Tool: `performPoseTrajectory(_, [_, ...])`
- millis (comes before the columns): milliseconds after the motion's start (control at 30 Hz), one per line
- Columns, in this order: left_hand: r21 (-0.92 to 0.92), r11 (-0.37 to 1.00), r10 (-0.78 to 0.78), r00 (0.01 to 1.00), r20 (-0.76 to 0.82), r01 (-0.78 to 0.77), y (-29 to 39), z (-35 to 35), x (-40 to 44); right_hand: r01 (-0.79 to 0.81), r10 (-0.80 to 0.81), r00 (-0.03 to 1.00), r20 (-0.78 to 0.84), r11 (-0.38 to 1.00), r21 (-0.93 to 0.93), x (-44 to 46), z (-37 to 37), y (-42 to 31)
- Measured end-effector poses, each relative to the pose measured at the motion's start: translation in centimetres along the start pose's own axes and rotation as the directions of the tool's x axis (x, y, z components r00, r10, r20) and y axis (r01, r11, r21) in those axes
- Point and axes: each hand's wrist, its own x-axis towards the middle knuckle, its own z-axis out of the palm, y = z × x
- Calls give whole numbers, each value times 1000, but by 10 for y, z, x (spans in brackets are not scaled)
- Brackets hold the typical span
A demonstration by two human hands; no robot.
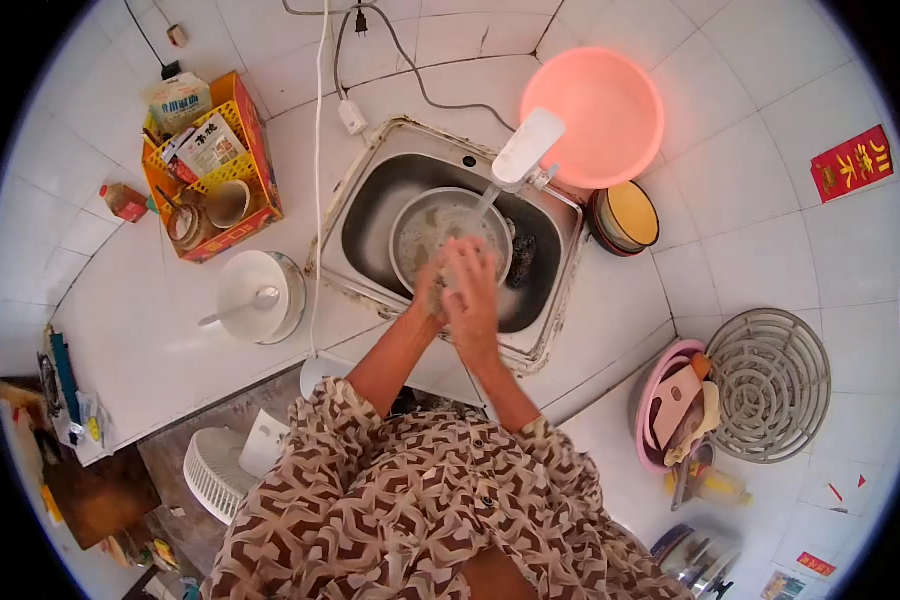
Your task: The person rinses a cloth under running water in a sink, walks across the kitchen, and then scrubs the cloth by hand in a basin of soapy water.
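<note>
My right hand [473,295] has its fingers stretched out, somewhat blurred by motion, and lies against my left hand [430,290]. Most of the left hand's fingers are hidden behind the right. Both hands are wet and held over the near rim of a round metal basin [402,250] in the sink. Cloudy water [435,228] fills part of the basin. Above its far right side is a white faucet [528,150], with a stream coming down into the basin. A dark scrubber-like clump [521,255] lies in the sink beside the basin.
Around the basin is a steel sink [362,215] with a stained rim. A pink tub [595,115] and stacked bowls [630,215] stand to the right. White bowls with a spoon [260,298] and an orange box [255,150] are left. A white cable [319,200] crosses the counter.
</note>
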Motion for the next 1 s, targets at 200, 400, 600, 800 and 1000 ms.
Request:
performPoseTrajectory(200, [237,971,38,999,-19,-33,-20,12,-15,-306,314,946,76,947,-97,46,-22,3])
performPoseTrajectory(400, [145,984,90,992,91,-102,-11,-2,0,-256,252,967,47,945,202,-1,-11,25])
performPoseTrajectory(600, [-149,987,102,952,289,-61,-25,-6,-12,-213,231,972,52,948,-238,24,-11,-24])
performPoseTrajectory(800, [144,989,-8,1000,9,7,-26,8,-18,-338,343,938,-41,936,98,22,-15,45])
performPoseTrajectory(1000, [-197,951,-83,813,576,236,-4,-10,3,-73,87,995,54,972,-222,11,-9,-48])
